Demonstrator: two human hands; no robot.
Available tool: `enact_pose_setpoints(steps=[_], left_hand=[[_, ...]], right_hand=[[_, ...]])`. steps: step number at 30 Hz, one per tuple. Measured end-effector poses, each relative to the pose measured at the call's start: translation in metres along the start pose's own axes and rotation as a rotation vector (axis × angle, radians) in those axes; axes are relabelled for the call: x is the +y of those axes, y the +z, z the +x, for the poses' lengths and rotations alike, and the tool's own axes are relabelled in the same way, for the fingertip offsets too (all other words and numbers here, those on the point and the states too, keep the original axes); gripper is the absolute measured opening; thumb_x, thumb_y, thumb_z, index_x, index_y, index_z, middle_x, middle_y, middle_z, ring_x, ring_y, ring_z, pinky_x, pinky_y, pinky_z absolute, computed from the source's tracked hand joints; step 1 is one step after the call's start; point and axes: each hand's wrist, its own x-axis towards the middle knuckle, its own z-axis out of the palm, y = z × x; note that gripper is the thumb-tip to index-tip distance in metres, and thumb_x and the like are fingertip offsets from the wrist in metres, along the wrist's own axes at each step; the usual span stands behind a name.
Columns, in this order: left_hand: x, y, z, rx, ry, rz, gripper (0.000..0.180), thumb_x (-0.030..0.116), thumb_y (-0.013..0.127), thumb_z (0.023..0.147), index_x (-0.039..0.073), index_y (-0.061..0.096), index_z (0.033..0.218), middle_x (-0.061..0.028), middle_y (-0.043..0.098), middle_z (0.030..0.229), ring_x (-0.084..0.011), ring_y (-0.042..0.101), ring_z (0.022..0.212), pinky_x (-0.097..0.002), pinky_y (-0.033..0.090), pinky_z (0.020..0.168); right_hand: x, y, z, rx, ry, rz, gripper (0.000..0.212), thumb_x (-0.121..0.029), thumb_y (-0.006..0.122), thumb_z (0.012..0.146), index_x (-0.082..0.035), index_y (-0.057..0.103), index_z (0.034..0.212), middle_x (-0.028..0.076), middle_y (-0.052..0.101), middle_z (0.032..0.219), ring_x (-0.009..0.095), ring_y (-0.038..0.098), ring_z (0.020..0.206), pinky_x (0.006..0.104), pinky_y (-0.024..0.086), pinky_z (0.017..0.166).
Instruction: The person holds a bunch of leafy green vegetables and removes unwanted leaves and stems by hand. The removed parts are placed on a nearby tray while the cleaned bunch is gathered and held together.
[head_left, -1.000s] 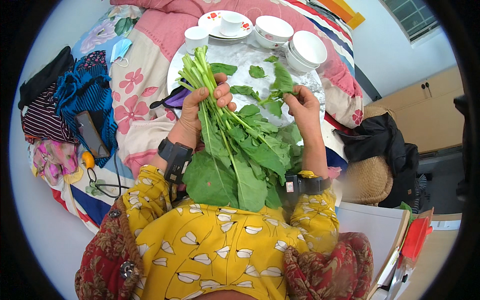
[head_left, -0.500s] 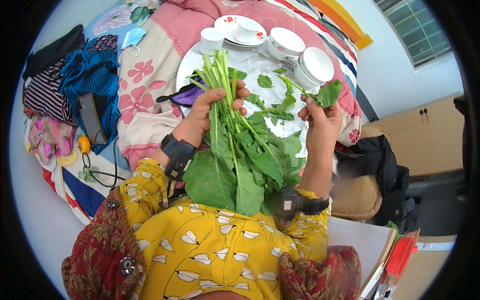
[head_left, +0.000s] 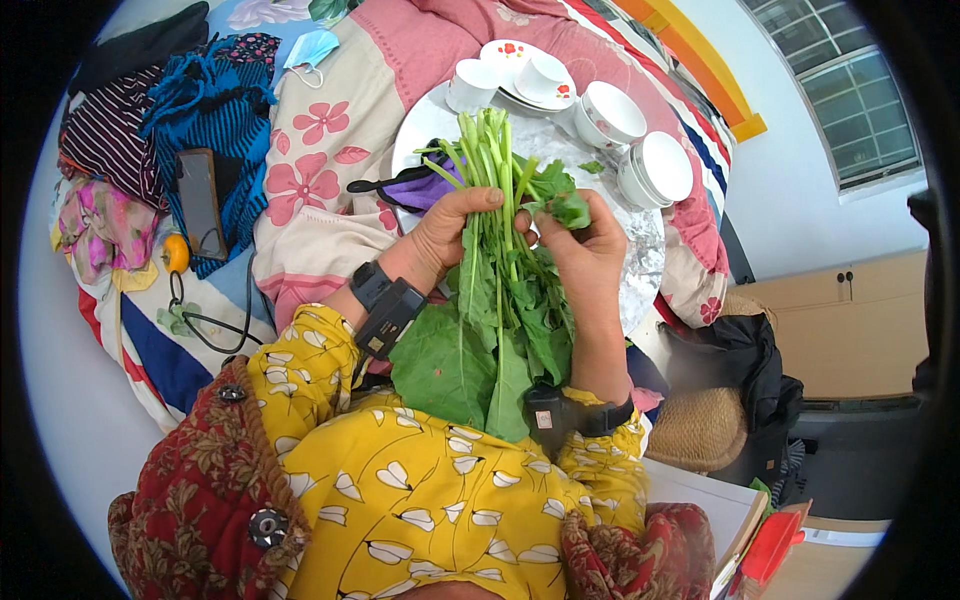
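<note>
A bunch of leafy greens is upright in front of me, pale stems at the top and broad leaves hanging down against my yellow blouse. My left hand is wrapped round its stems. Close on the other side of the stems, my right hand pinches a small leafy sprig. The right fingertips are partly hidden behind leaves, and I cannot tell whether the sprig touches the bunch. Black devices are strapped to both wrists.
Beyond the bunch, a round white marbled table carries a white cup, floral plates and stacked bowls. A purple cloth item lies at its left. Clothes and a phone lie on the bed at left; a woven seat stands right.
My right hand has moved left with the sprig, from over the table to beside the bunch. The left hand keeps its grip. The whole view has shifted slightly.
</note>
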Motion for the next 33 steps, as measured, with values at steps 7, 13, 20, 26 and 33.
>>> enact_pose_setpoints(steps=[7, 13, 20, 26, 33], left_hand=[[0.000, -0.004, -0.004, 0.104, 0.096, -0.030, 0.050, 0.015, 0.067, 0.078, 0.004, 0.051, 0.124, -0.0144, 0.065, 0.100, -0.0242, 0.066, 0.086, -0.0385, 0.056, 0.080], [-0.002, -0.006, -0.002, -0.009, 0.156, -0.034, 0.047, 0.014, 0.068, 0.077, 0.005, 0.052, 0.120, -0.0141, 0.063, 0.106, -0.0304, 0.064, 0.095, -0.0436, 0.055, 0.084], [-0.003, -0.009, 0.007, -0.226, 0.117, -0.088, 0.041, 0.016, 0.070, 0.076, 0.009, 0.056, 0.114, -0.0093, 0.058, 0.099, -0.0295, 0.059, 0.100, -0.0428, 0.053, 0.085], [-0.004, -0.008, 0.008, -0.240, 0.087, -0.113, 0.047, 0.019, 0.072, 0.076, 0.007, 0.054, 0.117, -0.0048, 0.052, 0.092, -0.0177, 0.053, 0.085, -0.0306, 0.049, 0.075], [-0.004, -0.003, 0.006, -0.225, 0.069, -0.125, 0.049, 0.019, 0.073, 0.075, 0.004, 0.054, 0.118, -0.0047, 0.052, 0.092, -0.0171, 0.053, 0.085, -0.0295, 0.049, 0.074]], right_hand=[[0.008, -0.010, -0.010, -0.030, 0.005, -0.370, 0.019, 0.005, 0.066, 0.077, -0.002, 0.064, 0.094, -0.001, 0.065, 0.088, 0.007, 0.058, 0.083, 0.0230, 0.047, 0.073], [0.007, -0.025, -0.026, -0.086, -0.082, -0.230, 0.022, 0.007, 0.067, 0.075, -0.001, 0.065, 0.096, 0.001, 0.065, 0.090, 0.011, 0.059, 0.088, 0.0245, 0.047, 0.081], [0.004, -0.059, -0.040, -0.092, 0.097, -0.009, 0.018, 0.003, 0.068, 0.080, 0.000, 0.064, 0.098, 0.002, 0.064, 0.086, 0.009, 0.058, 0.070, 0.0215, 0.047, 0.062], [0.017, -0.092, -0.031, 0.224, 0.031, -0.060, 0.011, -0.006, 0.063, 0.086, 0.000, 0.066, 0.095, 0.001, 0.063, 0.078, 0.006, 0.055, 0.065, 0.0214, 0.046, 0.059], [0.058, -0.104, -0.006, 0.213, -0.016, -0.642, 0.023, -0.003, 0.062, 0.080, -0.003, 0.066, 0.102, 0.009, 0.064, 0.088, 0.015, 0.058, 0.064, 0.0287, 0.048, 0.062]])
